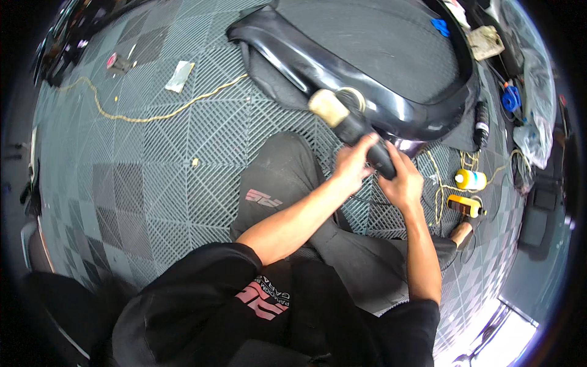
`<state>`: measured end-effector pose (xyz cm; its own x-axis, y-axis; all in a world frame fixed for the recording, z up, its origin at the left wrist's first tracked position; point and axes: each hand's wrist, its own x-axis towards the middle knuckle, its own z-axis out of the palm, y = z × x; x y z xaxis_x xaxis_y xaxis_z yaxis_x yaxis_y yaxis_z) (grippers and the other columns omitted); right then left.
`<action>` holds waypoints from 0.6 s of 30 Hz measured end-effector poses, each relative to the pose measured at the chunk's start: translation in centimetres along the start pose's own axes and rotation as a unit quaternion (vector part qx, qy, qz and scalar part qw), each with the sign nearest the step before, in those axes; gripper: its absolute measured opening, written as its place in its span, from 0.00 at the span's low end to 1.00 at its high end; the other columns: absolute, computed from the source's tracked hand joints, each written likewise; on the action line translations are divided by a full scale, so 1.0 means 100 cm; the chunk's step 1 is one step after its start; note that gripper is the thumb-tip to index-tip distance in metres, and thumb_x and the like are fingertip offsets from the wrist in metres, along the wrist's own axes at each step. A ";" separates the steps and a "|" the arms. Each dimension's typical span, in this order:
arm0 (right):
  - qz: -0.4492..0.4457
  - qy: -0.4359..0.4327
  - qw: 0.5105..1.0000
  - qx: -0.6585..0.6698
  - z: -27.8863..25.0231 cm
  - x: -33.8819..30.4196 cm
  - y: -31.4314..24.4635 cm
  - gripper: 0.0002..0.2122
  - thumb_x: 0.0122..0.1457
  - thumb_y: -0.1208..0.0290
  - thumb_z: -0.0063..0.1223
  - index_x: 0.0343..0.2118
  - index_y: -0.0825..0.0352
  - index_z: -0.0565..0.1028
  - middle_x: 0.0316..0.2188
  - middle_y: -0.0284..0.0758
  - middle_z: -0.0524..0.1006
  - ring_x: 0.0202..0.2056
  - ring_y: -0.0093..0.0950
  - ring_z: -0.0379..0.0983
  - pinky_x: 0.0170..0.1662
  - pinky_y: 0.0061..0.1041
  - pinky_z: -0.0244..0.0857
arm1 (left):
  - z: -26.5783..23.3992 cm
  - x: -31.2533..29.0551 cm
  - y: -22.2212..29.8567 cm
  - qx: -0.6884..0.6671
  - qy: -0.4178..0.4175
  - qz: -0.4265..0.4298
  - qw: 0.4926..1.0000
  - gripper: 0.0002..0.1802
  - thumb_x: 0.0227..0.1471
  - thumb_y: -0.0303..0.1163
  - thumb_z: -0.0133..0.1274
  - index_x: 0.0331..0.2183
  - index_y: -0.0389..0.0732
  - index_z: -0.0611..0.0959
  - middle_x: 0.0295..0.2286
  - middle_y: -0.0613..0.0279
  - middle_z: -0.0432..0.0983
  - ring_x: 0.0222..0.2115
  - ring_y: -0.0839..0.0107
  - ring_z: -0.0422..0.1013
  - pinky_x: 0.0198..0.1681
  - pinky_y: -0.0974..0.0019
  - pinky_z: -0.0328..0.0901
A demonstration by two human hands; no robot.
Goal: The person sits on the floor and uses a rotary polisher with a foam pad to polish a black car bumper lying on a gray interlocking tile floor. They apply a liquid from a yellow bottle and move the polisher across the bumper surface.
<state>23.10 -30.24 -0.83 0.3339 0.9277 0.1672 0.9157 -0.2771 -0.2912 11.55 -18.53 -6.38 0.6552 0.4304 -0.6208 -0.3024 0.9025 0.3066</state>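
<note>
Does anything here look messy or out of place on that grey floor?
A little. A yellow cord snakes loosely across the grid floor tiles, with a crumpled wrapper lying beside it. Two bottles lie tipped on their sides among more tangled cord. Both hands, left hand and right hand, grip the polisher normally.

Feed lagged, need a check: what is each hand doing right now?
Left hand: closed around the polisher body.
Right hand: closed on the polisher's rear handle.
</note>
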 end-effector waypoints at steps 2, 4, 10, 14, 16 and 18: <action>0.019 0.005 1.000 -0.004 -0.010 -0.027 0.012 0.40 0.42 0.75 0.66 0.65 0.56 0.74 0.48 0.45 0.82 0.45 0.45 0.83 0.49 0.40 0.78 | 0.004 -0.007 -0.017 0.021 -0.028 -0.043 0.998 0.31 0.52 0.49 0.71 0.51 0.44 0.80 0.45 0.62 0.80 0.48 0.64 0.76 0.57 0.33 0.66; 0.023 0.008 0.999 -0.021 -0.016 -0.048 0.021 0.39 0.41 0.76 0.66 0.65 0.58 0.75 0.48 0.46 0.82 0.44 0.46 0.83 0.48 0.40 0.78 | 0.010 -0.014 -0.032 0.022 -0.046 -0.068 0.996 0.30 0.52 0.48 0.72 0.51 0.45 0.80 0.45 0.60 0.80 0.48 0.62 0.76 0.59 0.31 0.66; 0.023 -0.020 0.998 -0.056 -0.014 -0.065 0.029 0.41 0.39 0.74 0.67 0.65 0.56 0.75 0.50 0.45 0.80 0.46 0.44 0.81 0.52 0.40 0.76 | 0.006 -0.020 -0.041 0.015 -0.017 -0.019 1.000 0.29 0.55 0.43 0.71 0.53 0.45 0.77 0.45 0.58 0.79 0.47 0.57 0.78 0.54 0.33 0.69; -0.012 -0.017 0.999 -0.024 0.008 -0.030 0.010 0.43 0.41 0.74 0.69 0.67 0.52 0.73 0.50 0.44 0.80 0.46 0.44 0.80 0.52 0.41 0.76 | -0.017 -0.006 -0.003 0.026 0.011 -0.002 1.000 0.31 0.54 0.46 0.70 0.53 0.46 0.77 0.47 0.59 0.79 0.48 0.59 0.77 0.56 0.33 0.68; -0.022 -0.032 0.999 -0.014 0.020 -0.009 -0.003 0.44 0.42 0.72 0.71 0.68 0.50 0.71 0.50 0.44 0.79 0.46 0.44 0.80 0.51 0.42 0.76 | -0.029 0.001 0.026 0.033 0.022 0.001 0.999 0.32 0.54 0.51 0.69 0.53 0.45 0.77 0.48 0.59 0.79 0.49 0.59 0.77 0.59 0.37 0.66; -0.042 -0.036 0.998 -0.022 0.034 0.013 -0.019 0.45 0.42 0.71 0.73 0.69 0.47 0.69 0.51 0.45 0.79 0.45 0.43 0.80 0.50 0.42 0.75 | -0.035 0.004 0.049 0.024 0.046 0.037 0.998 0.35 0.54 0.56 0.67 0.54 0.44 0.77 0.49 0.57 0.78 0.51 0.58 0.75 0.63 0.40 0.63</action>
<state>21.03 -27.71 -3.26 0.2395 0.9634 0.1205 0.9493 -0.2063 -0.2373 7.91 -13.87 -7.60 0.5647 0.4970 -0.6589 -0.3125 0.8677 0.3866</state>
